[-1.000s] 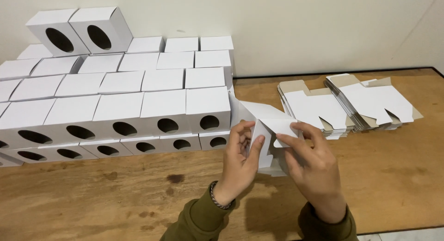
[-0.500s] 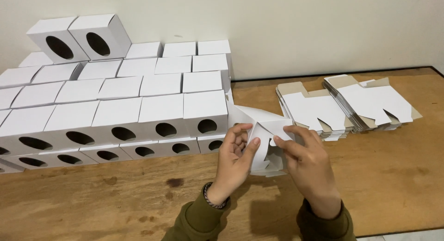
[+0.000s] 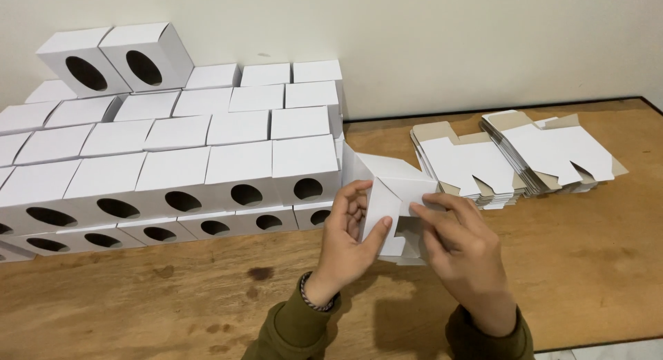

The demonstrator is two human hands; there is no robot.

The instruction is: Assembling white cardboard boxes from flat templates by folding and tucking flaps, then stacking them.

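A partly folded white cardboard box [image 3: 390, 194] is held above the wooden table [image 3: 587, 263] between both hands. My left hand [image 3: 345, 239] grips its left side, thumb pressed against a flap. My right hand [image 3: 459, 246] holds its right side, fingers on the top edge. The box's lower part is hidden behind my fingers. Directly left of it stands a stepped stack of assembled white boxes [image 3: 173, 167] with oval holes in their fronts.
Two piles of flat unfolded box blanks lie at the right, one [image 3: 466, 163] near my hands and another [image 3: 552, 149] further right. A pale wall runs behind the table. The table's front edge is at the lower right.
My hands have turned and folded the box further; the flap that stuck out to the upper right is now folded in. The view shifted slightly.
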